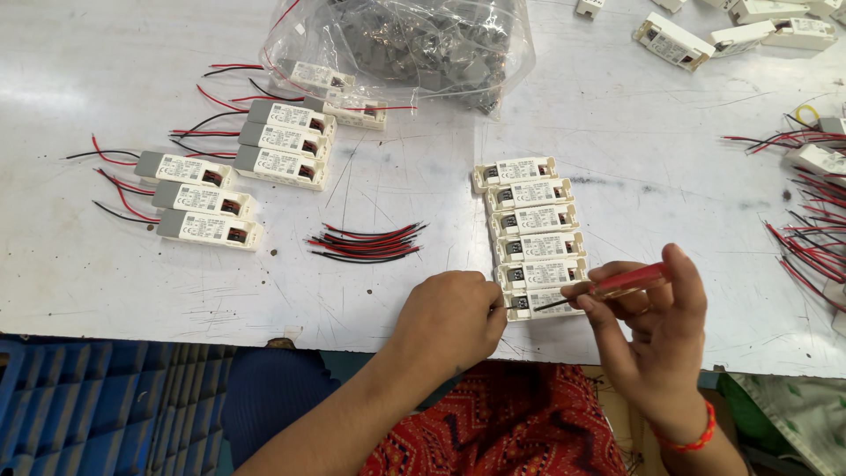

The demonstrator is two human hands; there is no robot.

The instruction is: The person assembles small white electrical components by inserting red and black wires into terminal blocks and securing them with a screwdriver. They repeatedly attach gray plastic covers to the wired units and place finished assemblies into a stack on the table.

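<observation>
My right hand (pixel 656 330) grips a red-handled screwdriver (pixel 627 281), its dark tip resting on the nearest white driver box (pixel 548 305). That box is the front one of a column of several white boxes (pixel 531 220) lying side by side. My left hand (pixel 449 319) is curled at the left end of the same box, touching it; whether it pinches a wire there is hidden. A loose bundle of short red and black wires (pixel 366 242) lies to the left of the column.
Finished boxes with red and black leads (pixel 207 198) lie at the left. A clear bag of grey parts (pixel 414 44) sits at the back. More white boxes (pixel 731 31) and wired ones (pixel 811 194) are at the right. The white table's (pixel 106 300) front edge is near my body.
</observation>
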